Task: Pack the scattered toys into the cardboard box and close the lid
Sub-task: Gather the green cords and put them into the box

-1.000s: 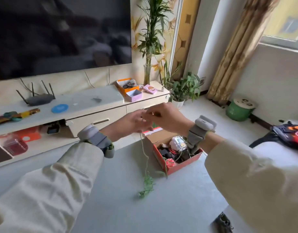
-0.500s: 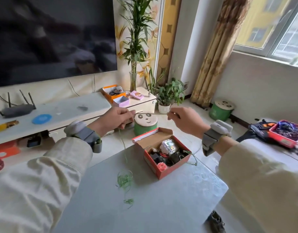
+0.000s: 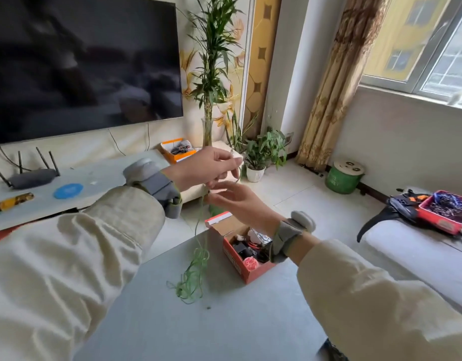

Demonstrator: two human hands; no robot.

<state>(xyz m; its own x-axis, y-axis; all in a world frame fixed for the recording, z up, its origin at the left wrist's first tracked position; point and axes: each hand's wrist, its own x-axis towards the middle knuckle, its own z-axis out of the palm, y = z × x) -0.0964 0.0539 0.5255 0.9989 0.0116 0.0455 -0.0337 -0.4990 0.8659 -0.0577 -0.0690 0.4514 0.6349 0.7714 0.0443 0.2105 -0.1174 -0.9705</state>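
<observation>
Nearest us is the grey table (image 3: 224, 329), and on it sits a loose tangle of green string (image 3: 192, 278), lying just left of the cardboard box (image 3: 236, 260). The box is open, flap up on its far side, with small toys inside. One strand climbs straight up from the tangle, so most of the slack rests on the table and only a thin line hangs in the air. Follow it up: the right hand (image 3: 241, 203) reaches in from the right, fingers stretched mostly straight toward that strand. Whether the tips pinch it is too blurred to call. Above and farther off, the left hand (image 3: 207, 166) has the top end pinched between thumb and fingertips. This string looks feather-light, limp, and ready to snag or knot. Best bet, I'd say: wind it into loops or scoop the whole tangle, because a single strand would trail over the box wall.
</observation>
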